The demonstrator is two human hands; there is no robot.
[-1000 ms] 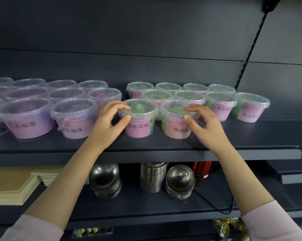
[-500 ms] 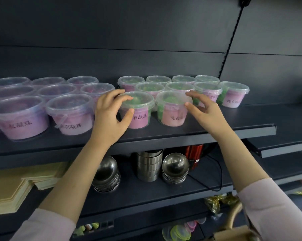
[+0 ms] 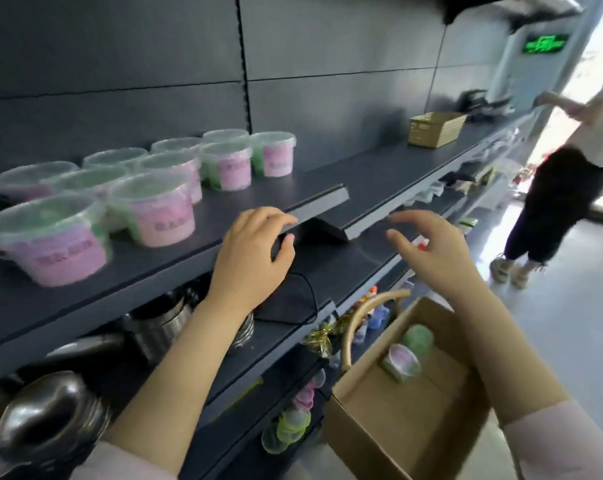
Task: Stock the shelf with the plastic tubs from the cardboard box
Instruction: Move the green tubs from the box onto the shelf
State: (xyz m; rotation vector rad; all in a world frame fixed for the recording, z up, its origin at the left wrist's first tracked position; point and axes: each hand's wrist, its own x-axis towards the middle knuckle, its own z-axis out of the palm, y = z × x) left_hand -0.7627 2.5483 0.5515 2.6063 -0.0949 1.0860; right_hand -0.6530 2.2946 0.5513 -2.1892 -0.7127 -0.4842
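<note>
Both hands empty. Left hand (image 3: 250, 252) is loosely curled, fingers partly bent, holding nothing, in front of the shelf (image 3: 328, 188) edge. Right hand (image 3: 428, 251) is spread open, fingers apart, holding nothing, above the cardboard box (image 3: 390, 431). The box stands below and to the right of the shelf edge, flaps open; inside it lie at least two plastic tubs (image 3: 409, 351), one green-topped and one pink, both tipped on their sides near the far wall. More tubs may lie out of sight. Stocked tubs (image 3: 154, 209) already stand upright in rows on the shelf, left of the hands; shelf to the right of the rows is bare as far as a tan basket (image 3: 435, 128). Judged step: reach back into the box for the next tub. To do it well: lower the right hand into the box, take a tub around its body below the lid rim rather than by the lid, turn it upright, then set it just beside the rightmost row with the label facing out. Picture is motion-blurred, so label text is unreadable.
</note>
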